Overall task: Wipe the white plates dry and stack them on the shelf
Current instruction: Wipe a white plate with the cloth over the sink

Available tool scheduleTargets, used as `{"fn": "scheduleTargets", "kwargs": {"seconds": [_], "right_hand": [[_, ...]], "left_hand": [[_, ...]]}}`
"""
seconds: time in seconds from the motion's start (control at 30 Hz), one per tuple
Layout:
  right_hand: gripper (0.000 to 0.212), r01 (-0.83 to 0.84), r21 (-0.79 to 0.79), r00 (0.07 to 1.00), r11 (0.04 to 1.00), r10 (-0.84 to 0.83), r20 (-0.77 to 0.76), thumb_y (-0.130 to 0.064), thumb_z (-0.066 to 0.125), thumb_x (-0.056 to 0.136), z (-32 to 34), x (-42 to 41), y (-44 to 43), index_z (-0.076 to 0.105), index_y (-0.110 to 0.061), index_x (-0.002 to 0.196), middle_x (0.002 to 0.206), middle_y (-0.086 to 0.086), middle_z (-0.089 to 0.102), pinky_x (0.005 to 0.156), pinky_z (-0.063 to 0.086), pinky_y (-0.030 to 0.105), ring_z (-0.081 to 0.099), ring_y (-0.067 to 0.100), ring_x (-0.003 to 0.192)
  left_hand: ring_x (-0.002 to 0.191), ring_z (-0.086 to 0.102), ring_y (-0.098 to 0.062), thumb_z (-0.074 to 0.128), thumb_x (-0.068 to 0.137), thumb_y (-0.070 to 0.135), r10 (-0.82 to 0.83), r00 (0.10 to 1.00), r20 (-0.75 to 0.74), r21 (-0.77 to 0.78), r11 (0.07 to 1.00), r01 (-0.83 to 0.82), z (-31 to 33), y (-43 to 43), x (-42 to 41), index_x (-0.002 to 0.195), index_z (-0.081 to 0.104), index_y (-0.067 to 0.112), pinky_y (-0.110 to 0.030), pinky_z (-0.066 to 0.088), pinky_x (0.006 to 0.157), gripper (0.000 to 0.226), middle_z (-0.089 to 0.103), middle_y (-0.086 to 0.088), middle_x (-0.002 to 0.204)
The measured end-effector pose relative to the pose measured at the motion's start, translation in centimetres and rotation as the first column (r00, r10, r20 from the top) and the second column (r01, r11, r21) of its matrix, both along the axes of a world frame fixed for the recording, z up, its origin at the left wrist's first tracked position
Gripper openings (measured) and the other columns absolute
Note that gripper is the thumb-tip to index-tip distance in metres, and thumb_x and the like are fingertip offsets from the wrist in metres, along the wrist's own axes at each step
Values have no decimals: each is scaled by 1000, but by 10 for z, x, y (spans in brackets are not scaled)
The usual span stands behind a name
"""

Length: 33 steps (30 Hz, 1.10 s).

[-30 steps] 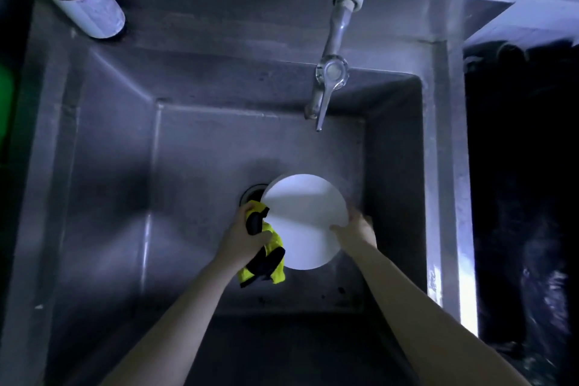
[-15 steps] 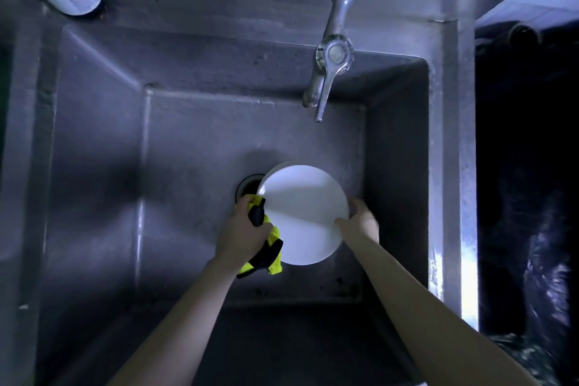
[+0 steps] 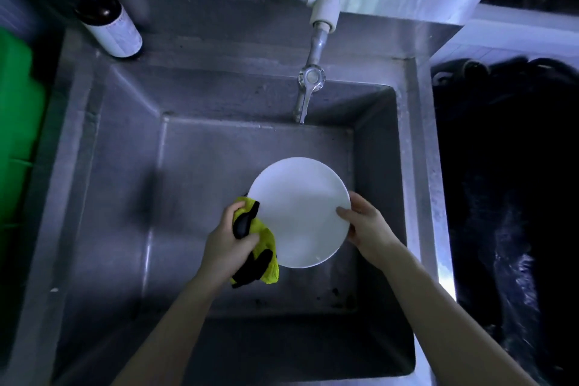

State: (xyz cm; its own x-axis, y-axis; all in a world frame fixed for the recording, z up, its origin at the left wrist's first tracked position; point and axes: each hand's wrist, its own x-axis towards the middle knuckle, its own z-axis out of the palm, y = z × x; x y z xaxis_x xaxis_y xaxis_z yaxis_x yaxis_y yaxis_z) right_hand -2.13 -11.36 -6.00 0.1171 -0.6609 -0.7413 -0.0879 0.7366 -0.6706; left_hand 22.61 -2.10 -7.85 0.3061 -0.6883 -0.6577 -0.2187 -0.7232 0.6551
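Head view, looking down into a steel sink (image 3: 219, 160) in dim bluish light. I've got one white plate (image 3: 299, 213) held over the basin, right of centre and nearer me than the tap (image 3: 308, 88). As far as I can tell, it touches only the hands and the cloth. Right hand (image 3: 366, 229) pinches the plate's right rim, thumb on the face, fingers behind. Left hand (image 3: 228, 244) is closed round a bunched yellow-and-black cloth (image 3: 264, 233), pressed vs the plate's left rim.

Change vs a sec ago: grip is the same, same hands on the same rims. The drain hole that showed beside the plate's upper-left edge is now out of sight, so the plate or my head shifted; can't tell which. My read: wiping is mid-way, w/ the cloth at the edge. No shelf in view, stacking not begun.

Materials: plate is smooth, glossy, round, prob. ceramic, slippery if wet. Cloth is soft and crumpled. Sink is dull, speckled metal. A dark bottle (image 3: 109, 22) w/ a pale label stands back-left.
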Motion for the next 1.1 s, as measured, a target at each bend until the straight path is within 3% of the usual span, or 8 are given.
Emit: {"fn": "scheduleTargets", "kwargs": {"seconds": [0.13,0.33,0.43,0.53,0.63,0.8,0.97,1.1], "right_hand": [[29,0,-123,998,992,7,62,-11,52,101,35,9,10,66,-32,115,108,0,72,82,54,60,67,26,96],[43,-66,-378,998,924,51,-49,-10,52,98,93,11,24,69,-49,105,103,-8,75,71,61,55,72,19,91],[45,-160,-464,983,871,100,-151,-16,53,92,116,13,30,66,-57,105,106,-12,73,84,57,59,69,22,102],[44,-209,-513,972,833,122,-199,-25,50,82,133,18,35,64,-57,109,106,-13,73,88,56,56,67,22,104],[46,-186,-560,980,807,115,-159,-22,51,84,145,20,44,64,-59,108,105,-12,74,81,58,45,67,21,103],[38,-47,-614,995,788,93,43,-9,52,95,166,17,58,72,-39,109,97,6,74,59,54,33,66,16,82],[25,116,-542,976,832,7,220,-12,53,98,194,-9,53,74,-25,103,87,10,68,65,51,37,62,24,77],[23,139,-599,976,789,-5,219,-13,56,96,209,-26,54,76,-24,98,91,8,70,73,50,33,60,21,84]], "left_hand": [[87,60,-15,65,76,20,55,998,6,-45,997,-55,26,1,4,133,32,53,-25,42,68,74,63,11,100],[73,57,-14,56,74,14,109,993,43,-130,986,-102,73,18,17,152,3,41,-25,41,64,98,57,8,97],[65,54,-3,53,79,1,215,972,100,-200,961,-192,96,27,18,152,14,38,-14,38,52,91,59,2,101],[91,57,-13,47,81,-7,379,925,17,-323,878,-354,116,28,8,149,28,27,-25,44,77,79,54,4,120],[82,55,-19,48,73,2,463,884,-69,-459,772,-440,139,25,-9,132,44,28,-30,42,67,64,58,20,88],[129,42,-19,53,65,32,-123,968,218,-454,865,212,177,28,-61,152,19,26,-35,38,104,94,42,-1,145],[148,11,-9,28,82,71,-406,701,587,-401,606,687,195,39,-81,154,21,32,-27,11,120,83,8,22,159],[143,12,6,17,95,58,-445,630,636,-438,464,770,221,30,-106,146,43,30,-33,15,119,64,15,29,156]]}}
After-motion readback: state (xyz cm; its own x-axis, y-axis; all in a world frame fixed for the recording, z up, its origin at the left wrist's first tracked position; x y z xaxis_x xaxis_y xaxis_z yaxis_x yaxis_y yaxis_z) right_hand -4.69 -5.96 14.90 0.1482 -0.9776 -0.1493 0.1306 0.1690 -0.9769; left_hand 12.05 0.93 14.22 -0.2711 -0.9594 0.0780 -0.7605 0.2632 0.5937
